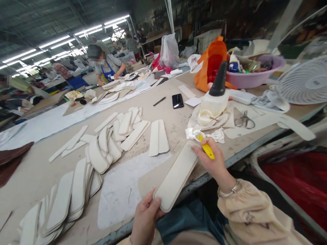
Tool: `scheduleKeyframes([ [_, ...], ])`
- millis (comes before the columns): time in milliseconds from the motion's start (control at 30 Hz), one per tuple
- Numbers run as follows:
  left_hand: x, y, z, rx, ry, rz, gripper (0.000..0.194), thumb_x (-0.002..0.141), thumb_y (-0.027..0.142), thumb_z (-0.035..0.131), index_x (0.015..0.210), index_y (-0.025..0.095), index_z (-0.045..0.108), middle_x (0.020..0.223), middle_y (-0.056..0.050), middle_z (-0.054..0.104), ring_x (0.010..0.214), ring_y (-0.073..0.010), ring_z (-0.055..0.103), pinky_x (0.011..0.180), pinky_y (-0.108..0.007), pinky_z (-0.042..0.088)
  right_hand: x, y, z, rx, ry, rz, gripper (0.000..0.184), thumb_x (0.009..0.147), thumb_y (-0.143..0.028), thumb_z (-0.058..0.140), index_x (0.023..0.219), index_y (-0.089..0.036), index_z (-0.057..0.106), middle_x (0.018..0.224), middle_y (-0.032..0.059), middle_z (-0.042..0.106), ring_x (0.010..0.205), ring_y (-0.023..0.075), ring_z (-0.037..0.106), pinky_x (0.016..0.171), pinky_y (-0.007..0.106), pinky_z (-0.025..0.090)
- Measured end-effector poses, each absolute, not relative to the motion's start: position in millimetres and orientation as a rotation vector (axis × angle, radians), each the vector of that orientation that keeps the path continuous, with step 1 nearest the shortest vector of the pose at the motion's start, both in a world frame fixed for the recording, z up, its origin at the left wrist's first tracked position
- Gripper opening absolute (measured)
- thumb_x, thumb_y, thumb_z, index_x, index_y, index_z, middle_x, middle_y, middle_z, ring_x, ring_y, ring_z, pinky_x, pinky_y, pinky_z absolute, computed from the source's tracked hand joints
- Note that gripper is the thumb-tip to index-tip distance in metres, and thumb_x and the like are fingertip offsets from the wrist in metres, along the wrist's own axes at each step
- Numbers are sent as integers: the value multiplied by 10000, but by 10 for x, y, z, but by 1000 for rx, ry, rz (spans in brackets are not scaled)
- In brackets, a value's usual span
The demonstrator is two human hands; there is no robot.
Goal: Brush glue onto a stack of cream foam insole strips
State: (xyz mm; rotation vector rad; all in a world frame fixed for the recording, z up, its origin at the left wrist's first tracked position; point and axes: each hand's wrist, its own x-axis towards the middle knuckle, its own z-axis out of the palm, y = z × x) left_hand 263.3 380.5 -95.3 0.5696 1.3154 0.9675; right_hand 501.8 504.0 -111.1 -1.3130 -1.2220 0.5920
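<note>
My left hand [147, 214] pinches the near end of a long cream panel [178, 172] with rounded corners, thumb on top. The panel is tilted over the table's front edge. My right hand [213, 157] is closed around a yellow-handled tool [207, 148], whose exact kind I cannot make out, and its fingers touch the panel's far end. Just beyond that hand, crumpled white paper [217, 135] lies beside a pale plastic bottle [213, 103] with a black cone-shaped top. Left of the held panel, two similar panels [159, 137] lie side by side.
Several more cream panels [94, 155] lie in overlapping rows at left. A phone [177, 100], a pen [159, 101], scissors [245, 121], an orange bag [209, 66], a purple basin [256, 76] and a white fan [314, 79] are farther back. A co-worker [108, 66] works across the table.
</note>
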Motion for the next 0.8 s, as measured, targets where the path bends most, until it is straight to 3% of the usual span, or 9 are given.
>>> scheduleKeyframes([
  [367, 2490, 3921, -850, 437, 1411, 982, 459, 629, 294, 791, 1041, 134, 669, 1001, -97, 728, 840, -231, 689, 622, -272, 565, 4814, 5073, -1138, -1302, -1242, 615, 242, 823, -392, 599, 828, -235, 414, 702, -50, 434, 605, 127, 428, 588, 263, 360],
  [567, 2327, 3971, -830, 545, 1437, 953, 436, 681, 399, 752, 1028, 153, 659, 951, -61, 720, 804, -191, 671, 600, -246, 543, 4753, 5058, -1146, -1348, -1282, 645, 241, 826, -400, 597, 845, -242, 416, 652, -58, 418, 554, 129, 417, 551, 267, 353],
  [800, 2073, 4106, -993, 705, 1593, 868, 378, 662, 485, 721, 710, 122, 628, 525, -2, 600, 477, -111, 537, 408, -189, 393, 4707, 5066, -1264, -1439, -1436, 580, 210, 832, -400, 574, 867, -242, 441, 632, -47, 477, 546, 155, 486, 563, 288, 385],
])
